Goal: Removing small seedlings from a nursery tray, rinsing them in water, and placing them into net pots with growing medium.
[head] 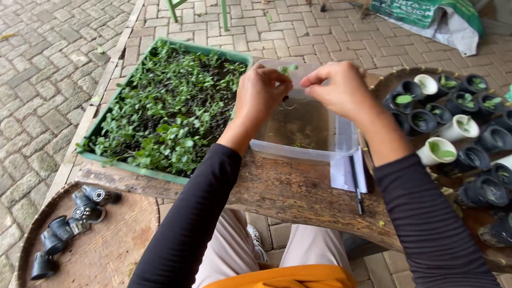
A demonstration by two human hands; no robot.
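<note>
Left hand (260, 93) pinches one seedling (288, 70) over the clear tub (298, 152). Right hand (341, 88) pinched too; its grip's contents can't be told. One green seedling tray (160, 173) sits left.

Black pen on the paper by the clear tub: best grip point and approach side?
Grip the pen mid-barrel, coming from straight above. It lies flat on the paper, running lengthwise toward the person, so fingers should close across it from left and right. The tub sits close on its left, so space there looks tight.
</note>
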